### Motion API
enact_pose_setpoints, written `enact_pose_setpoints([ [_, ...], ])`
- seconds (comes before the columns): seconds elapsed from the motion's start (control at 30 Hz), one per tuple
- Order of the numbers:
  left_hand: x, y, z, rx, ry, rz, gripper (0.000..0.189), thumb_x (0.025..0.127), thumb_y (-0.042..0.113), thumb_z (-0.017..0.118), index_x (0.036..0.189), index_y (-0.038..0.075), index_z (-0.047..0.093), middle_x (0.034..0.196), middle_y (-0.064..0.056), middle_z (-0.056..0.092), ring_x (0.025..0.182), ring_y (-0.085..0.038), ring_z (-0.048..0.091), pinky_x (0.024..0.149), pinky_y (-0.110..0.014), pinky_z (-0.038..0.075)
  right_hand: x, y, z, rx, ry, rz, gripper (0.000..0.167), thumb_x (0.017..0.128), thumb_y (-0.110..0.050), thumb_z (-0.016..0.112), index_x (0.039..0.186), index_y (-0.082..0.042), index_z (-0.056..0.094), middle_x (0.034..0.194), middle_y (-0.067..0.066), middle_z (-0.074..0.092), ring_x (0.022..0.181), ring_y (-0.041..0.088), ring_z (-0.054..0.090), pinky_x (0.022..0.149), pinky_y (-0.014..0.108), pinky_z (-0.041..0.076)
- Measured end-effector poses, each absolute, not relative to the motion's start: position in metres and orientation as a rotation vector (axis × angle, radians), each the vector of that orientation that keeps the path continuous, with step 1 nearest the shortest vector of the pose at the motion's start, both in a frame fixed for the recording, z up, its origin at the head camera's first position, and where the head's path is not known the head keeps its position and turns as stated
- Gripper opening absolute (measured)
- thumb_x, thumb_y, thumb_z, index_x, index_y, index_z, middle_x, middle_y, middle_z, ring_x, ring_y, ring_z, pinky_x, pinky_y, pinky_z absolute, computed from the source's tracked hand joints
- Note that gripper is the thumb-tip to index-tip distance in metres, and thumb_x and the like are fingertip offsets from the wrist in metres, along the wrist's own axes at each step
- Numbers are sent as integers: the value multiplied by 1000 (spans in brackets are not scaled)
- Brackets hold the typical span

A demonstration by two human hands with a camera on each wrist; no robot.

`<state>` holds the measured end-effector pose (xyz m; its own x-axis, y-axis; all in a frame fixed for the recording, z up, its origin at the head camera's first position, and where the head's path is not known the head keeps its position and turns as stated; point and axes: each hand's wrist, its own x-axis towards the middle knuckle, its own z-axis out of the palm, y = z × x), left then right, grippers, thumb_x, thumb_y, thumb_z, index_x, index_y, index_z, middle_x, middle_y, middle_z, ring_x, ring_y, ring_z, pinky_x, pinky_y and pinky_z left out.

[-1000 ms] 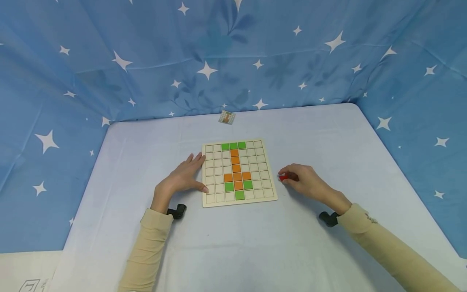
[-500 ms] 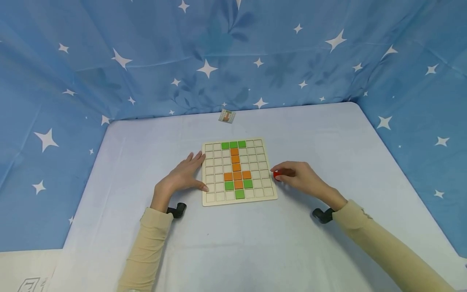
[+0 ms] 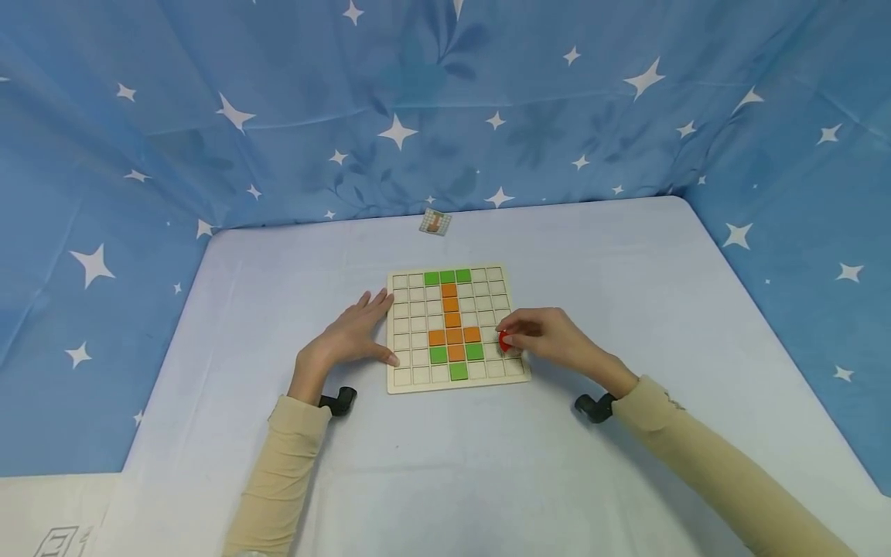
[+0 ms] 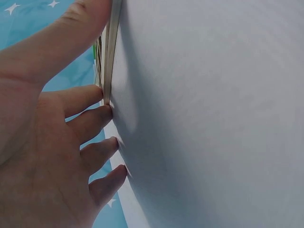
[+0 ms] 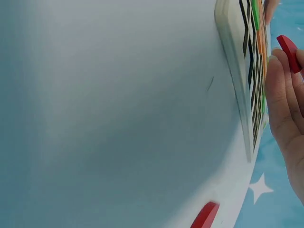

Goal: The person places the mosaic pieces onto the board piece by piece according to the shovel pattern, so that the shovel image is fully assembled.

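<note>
A pale wooden grid board (image 3: 418,325) lies flat on the table. Orange square tiles (image 3: 452,319) form a column with a short crossbar in it, and green square tiles (image 3: 448,276) sit at its top and lower part. My left hand (image 3: 351,333) rests at the board's left edge, fingers spread and fairly straight, fingertips touching the side in the left wrist view. Over the right part of the board, my right hand (image 3: 553,336) pinches a small red piece (image 3: 503,341) with a curved edge between thumb and fingers. The right wrist view shows this red piece (image 5: 289,53) raised above the board.
A second red piece (image 5: 205,215) lies on the white cloth, partly cut off in the right wrist view. A small pattern card (image 3: 435,222) is near the table's back edge. A blue star-printed curtain (image 3: 445,116) hangs behind and at both sides.
My right hand has moved left with the red piece, from beside the board's right edge to above its right columns. The left hand has stayed in place.
</note>
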<state>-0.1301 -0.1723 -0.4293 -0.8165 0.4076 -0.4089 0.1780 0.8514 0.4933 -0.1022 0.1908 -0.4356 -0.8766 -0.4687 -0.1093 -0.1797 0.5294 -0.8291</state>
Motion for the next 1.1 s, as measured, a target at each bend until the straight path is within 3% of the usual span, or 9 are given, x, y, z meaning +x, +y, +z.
enact_pose_setpoints([
  [0.37, -130, -173, -427, 414, 2510, 625, 120, 79, 39, 89, 166, 10, 13, 174, -9, 4, 161, -34, -5, 130, -55, 5, -106, 169, -435, -622, 2396, -1276, 19, 97, -8, 69, 115, -7, 75, 101, 3, 77, 86, 17, 71, 79, 23, 60],
  [0.63, -130, -174, -428, 412, 2509, 618, 120, 79, 40, 89, 167, 11, 13, 174, -8, 3, 161, -33, -5, 131, -55, 5, -109, 155, -437, -741, 2354, -1274, 22, 97, -6, 69, 117, -7, 76, 114, 5, 76, 97, 16, 71, 90, 26, 60],
  [1.1, -132, -174, -431, 409, 2515, 609, 119, 78, 39, 89, 166, 11, 14, 174, -7, 3, 161, -32, -5, 131, -54, 5, -111, 132, -439, -831, 2330, -1215, 18, 96, -6, 70, 113, -7, 77, 109, 3, 76, 95, 14, 69, 89, 27, 60],
])
